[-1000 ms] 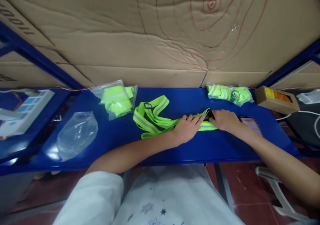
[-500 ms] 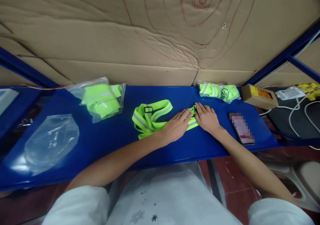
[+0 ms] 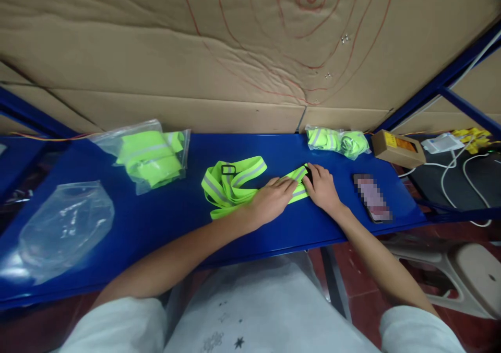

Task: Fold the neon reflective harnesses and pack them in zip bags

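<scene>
A neon yellow-green reflective strap (image 3: pixel 219 188) with a grey stripe lies on the blue table in front of me. Its left part is loosely looped, with a black buckle (image 3: pixel 228 169) on top. My left hand (image 3: pixel 274 199) rests across the strap's middle, fingers extended and flat over it. At the right end, my right hand (image 3: pixel 324 190) has its thumb and fingers around the folded end of the strap, by a small black piece. That black piece is mostly hidden by the fingers.
On the blue table (image 3: pixel 164 222) lie a bag of neon strap (image 3: pixel 151 157), a flat clear plastic bag (image 3: pixel 68 227), smaller bagged straps (image 3: pixel 336 140), a phone (image 3: pixel 372 198) and a small cardboard box (image 3: pixel 397 149). Cardboard (image 3: pixel 156 66) stands behind. A stool (image 3: pixel 475 274) is at the right.
The view has shifted slightly to the right. At the right end, the strap's upper layer now lies flatter and shows its stripe between my hands. Both hands stay on the strap.
</scene>
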The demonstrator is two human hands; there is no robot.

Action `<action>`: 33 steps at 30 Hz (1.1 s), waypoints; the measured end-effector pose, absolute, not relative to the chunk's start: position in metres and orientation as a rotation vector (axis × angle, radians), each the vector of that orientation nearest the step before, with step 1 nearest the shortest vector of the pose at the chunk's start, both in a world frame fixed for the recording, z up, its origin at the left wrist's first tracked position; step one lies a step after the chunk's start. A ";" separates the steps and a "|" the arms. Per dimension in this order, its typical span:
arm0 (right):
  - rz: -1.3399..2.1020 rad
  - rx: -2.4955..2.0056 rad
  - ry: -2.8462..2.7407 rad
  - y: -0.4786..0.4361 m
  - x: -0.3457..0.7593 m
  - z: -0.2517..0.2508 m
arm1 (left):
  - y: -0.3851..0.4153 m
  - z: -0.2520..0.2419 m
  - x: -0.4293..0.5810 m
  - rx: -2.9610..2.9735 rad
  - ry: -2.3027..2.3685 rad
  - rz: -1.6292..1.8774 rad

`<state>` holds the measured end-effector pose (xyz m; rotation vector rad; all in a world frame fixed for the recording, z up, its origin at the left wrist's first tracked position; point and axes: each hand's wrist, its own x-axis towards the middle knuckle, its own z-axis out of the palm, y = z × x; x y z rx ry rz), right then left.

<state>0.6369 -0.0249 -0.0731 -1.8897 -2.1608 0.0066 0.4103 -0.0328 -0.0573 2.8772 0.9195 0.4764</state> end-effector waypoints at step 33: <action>0.655 -1.944 -1.832 -0.018 0.652 -0.062 | -0.056 -0.061 0.379 2.880 0.951 0.339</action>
